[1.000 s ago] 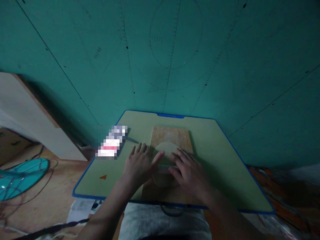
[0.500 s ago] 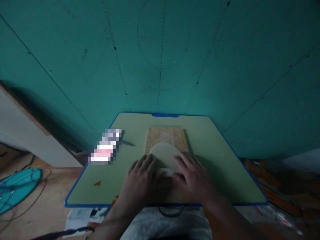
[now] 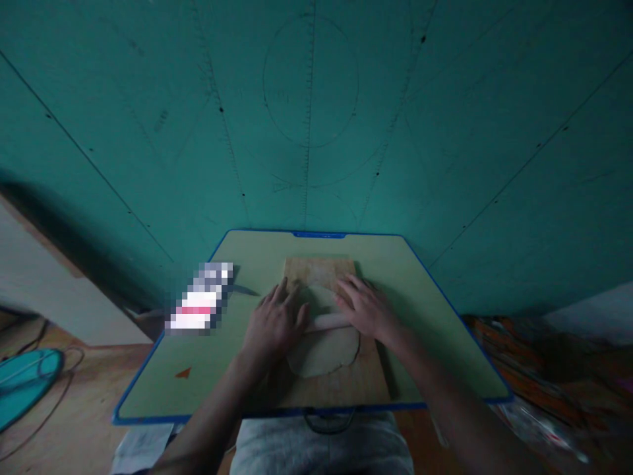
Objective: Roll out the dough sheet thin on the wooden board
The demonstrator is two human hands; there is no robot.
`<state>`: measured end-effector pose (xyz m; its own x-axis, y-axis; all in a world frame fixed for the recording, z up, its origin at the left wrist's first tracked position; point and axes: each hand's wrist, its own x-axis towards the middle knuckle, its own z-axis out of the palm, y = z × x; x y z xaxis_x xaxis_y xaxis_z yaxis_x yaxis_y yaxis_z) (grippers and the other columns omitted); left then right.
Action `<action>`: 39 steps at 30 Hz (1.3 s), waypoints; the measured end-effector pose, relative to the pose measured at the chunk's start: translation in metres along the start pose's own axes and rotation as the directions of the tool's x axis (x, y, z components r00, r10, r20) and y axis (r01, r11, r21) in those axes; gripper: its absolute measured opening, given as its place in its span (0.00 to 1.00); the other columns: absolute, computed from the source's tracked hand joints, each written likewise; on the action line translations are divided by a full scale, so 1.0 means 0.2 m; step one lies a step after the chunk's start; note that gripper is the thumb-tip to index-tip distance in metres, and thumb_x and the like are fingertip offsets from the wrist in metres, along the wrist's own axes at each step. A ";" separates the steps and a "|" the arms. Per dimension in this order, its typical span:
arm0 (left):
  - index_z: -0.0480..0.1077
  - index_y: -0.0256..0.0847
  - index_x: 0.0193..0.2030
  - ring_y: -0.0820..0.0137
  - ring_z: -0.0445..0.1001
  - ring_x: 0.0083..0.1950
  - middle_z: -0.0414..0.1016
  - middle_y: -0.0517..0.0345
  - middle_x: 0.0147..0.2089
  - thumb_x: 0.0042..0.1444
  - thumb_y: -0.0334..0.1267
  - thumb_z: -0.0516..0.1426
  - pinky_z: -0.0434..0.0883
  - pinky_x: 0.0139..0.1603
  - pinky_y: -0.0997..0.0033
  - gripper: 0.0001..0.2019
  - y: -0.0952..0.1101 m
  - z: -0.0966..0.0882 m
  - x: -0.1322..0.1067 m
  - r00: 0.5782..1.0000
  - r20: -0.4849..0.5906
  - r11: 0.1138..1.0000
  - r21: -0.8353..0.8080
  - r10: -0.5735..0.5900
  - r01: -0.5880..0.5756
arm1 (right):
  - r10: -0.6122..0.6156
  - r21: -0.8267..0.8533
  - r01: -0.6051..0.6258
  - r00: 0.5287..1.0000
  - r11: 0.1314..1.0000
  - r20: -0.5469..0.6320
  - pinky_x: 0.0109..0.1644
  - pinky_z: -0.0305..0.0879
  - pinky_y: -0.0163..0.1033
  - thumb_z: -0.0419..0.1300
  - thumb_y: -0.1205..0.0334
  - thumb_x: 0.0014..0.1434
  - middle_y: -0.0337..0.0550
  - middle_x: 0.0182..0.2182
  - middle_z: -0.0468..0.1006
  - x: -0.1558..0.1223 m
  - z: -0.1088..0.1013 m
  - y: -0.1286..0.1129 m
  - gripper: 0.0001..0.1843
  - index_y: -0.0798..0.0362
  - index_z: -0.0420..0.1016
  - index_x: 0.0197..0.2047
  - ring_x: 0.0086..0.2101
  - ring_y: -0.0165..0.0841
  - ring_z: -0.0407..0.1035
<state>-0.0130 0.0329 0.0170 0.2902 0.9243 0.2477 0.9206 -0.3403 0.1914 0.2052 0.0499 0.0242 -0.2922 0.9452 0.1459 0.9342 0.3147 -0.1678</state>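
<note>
A flat round of pale dough (image 3: 325,353) lies on a wooden board (image 3: 341,386) on a green table with a blue rim (image 3: 435,330). Across the dough lies a thin rolling pin (image 3: 328,321). My left hand (image 3: 274,323) rests palm down on the pin's left end, fingers stretched forward. My right hand (image 3: 363,307) lies flat on its right end, fingers spread toward the board's far edge. The pin's ends are hidden under my palms.
A blurred-out packet (image 3: 200,298) lies at the table's left edge, with a dark blade-like thing (image 3: 246,288) beside it. A teal wall (image 3: 316,112) rises right behind the table. A teal fan (image 3: 24,379) lies on the floor at the left.
Both hands have pushed the pin away from me, from the dough's near part to its far half, so the near part of the round now shows. The camera view has shifted.
</note>
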 end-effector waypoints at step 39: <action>0.71 0.41 0.54 0.52 0.65 0.67 0.71 0.46 0.64 0.67 0.48 0.51 0.66 0.62 0.48 0.17 0.10 0.05 -0.26 0.961 -0.189 0.978 0.081 0.204 -0.191 | -0.338 0.036 0.352 0.919 0.935 -0.203 0.56 0.67 0.50 0.55 0.69 0.64 0.50 0.54 0.77 -0.38 0.06 -0.02 0.18 0.53 0.71 0.57 0.52 0.40 0.70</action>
<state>-0.0066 -0.0197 -0.0012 0.4168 0.7859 0.4568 0.8662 -0.4957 0.0626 0.2214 -0.0223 0.0029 -0.5430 0.7444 0.3886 0.7634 0.6304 -0.1409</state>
